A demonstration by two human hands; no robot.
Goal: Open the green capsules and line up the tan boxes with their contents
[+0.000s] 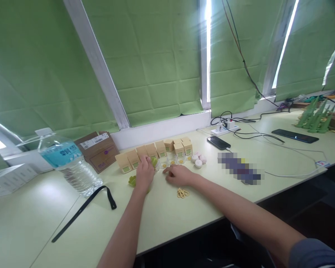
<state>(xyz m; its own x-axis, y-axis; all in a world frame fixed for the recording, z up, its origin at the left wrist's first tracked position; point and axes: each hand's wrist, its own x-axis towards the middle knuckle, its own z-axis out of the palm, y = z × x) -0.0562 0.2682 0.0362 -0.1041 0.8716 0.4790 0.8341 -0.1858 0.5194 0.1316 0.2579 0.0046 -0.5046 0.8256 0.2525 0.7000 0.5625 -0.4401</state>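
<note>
My left hand [145, 172] is closed at the row of small boxes, its fingertips around a green piece [154, 161] that they partly cover. Beside that wrist lies a green flower-shaped piece [132, 181], partly hidden by the arm. My right hand [179, 175] rests low over the table with its index finger reaching left and no object visible in it. Just beyond it stand several small clear containers [172, 162] with yellow marks. Yellow loop-shaped pieces [182, 192] lie in front of the right hand. Small kraft boxes [151, 150] with green labels line up behind.
Several pale pink round pieces [198, 163] sit right of the containers. A large water bottle [69, 160], a cardboard box [97, 150] and a black strap [83, 206] are at left. Phones [218, 142], a power strip [225, 130] with cables and green spiky objects [314, 117] stand at right.
</note>
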